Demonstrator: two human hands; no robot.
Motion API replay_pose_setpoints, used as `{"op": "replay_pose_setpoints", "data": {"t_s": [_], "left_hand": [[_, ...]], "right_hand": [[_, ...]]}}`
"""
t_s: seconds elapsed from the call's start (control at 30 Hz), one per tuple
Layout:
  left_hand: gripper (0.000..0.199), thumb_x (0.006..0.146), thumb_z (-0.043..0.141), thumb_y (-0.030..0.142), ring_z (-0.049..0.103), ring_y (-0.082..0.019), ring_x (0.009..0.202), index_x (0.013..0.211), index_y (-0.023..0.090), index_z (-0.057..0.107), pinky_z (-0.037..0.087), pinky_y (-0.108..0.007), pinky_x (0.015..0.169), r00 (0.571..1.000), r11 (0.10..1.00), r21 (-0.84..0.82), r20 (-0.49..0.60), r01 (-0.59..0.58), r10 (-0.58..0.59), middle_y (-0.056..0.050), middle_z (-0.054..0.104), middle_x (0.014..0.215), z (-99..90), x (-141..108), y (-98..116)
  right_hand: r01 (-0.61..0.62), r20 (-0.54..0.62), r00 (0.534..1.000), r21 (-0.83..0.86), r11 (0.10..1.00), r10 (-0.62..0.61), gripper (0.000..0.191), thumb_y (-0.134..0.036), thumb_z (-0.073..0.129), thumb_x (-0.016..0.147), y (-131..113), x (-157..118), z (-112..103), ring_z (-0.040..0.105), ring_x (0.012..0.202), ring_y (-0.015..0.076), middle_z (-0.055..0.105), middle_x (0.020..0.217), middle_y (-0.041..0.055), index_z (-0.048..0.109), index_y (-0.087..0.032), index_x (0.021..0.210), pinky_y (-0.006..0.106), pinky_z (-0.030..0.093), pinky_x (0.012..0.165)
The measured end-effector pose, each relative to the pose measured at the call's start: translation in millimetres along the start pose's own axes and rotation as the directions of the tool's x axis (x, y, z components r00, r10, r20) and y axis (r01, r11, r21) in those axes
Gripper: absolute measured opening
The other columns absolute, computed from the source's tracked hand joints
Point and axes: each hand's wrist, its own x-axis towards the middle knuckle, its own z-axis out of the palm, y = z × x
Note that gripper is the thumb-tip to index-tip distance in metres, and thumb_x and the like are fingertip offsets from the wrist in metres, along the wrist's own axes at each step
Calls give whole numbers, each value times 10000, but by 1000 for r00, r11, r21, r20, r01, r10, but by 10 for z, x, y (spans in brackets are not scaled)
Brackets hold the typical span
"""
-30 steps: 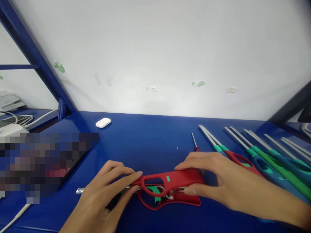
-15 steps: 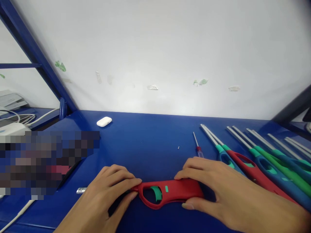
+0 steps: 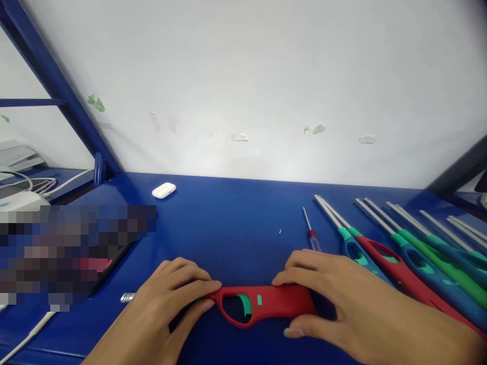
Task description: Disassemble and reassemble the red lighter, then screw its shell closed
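A red lighter body [image 3: 281,301] with a green trigger and a finger loop lies flat on the blue table [image 3: 228,223]. My left hand [image 3: 163,304] pinches its narrow end, and a metal tip [image 3: 127,297] sticks out beyond that hand on the left. Around the wide end is my right hand [image 3: 335,299], with fingers on the far edge and the thumb at the near edge. Just beyond the right hand lies a small screwdriver [image 3: 312,237] with a clear, red-collared handle. A tiny screw [image 3: 280,231] rests left of it.
Several long lighters in blue, red and green [image 3: 411,258] lie side by side at the right. A white earbud case [image 3: 164,190] sits at the back left. At the left edge are a blurred-out device [image 3: 76,248] and a white cable [image 3: 36,329]. A white wall rises behind.
The wide end of the red lighter body has shifted slightly down, and my right thumb has moved a little. My left hand has barely moved.
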Motion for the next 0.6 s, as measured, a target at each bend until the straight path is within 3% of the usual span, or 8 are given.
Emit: {"op": "replay_pose_setpoints", "data": {"t_s": [0.2,0.4,0.5,0.57,0.6], "left_hand": [[154,1048,654,294,703,-98,953,1109,394,754,590,-154,880,999,1000,-27,32,4,-4,105,761,1049,11,-16,6],[266,1085,552,266,723,-93,858,965,363,769,609,-160,796,999,999,13,15,-39,39,89,764,964,-15,57,109],[205,1090,570,392,760,-167,1011,1161,382,762,650,-278,896,998,986,164,59,-29,20,43,785,1115,-46,-69,29],[353,1068,571,556,759,-256,1124,1353,392,700,659,-407,952,999,954,300,33,-15,6,1,779,1247,-83,-183,-81],[368,1058,574,582,764,-272,1127,1352,401,701,664,-422,940,999,940,340,35,-11,-1,-1,779,1260,-104,-226,-137]], "right_hand": [[56,-68,996,-39,998,-59,211,-552,738,989,31,-25,55,700,1041,210,682,1185,-56,699,-428,1156,391,542,900],[209,-160,956,-223,952,-247,178,-400,701,1036,11,-62,119,723,961,240,711,1124,-12,693,-358,1209,415,562,818],[235,-188,939,-262,936,-288,148,-341,752,995,-21,-43,129,739,913,242,732,1066,-6,719,-317,1138,398,571,785],[224,-192,941,-258,940,-278,132,-346,775,976,-38,-22,130,746,896,237,734,1043,-6,729,-305,1093,388,575,787],[214,-192,944,-261,941,-268,126,-346,783,970,-46,-11,129,749,890,239,734,1038,-3,729,-298,1072,384,576,775]]}}
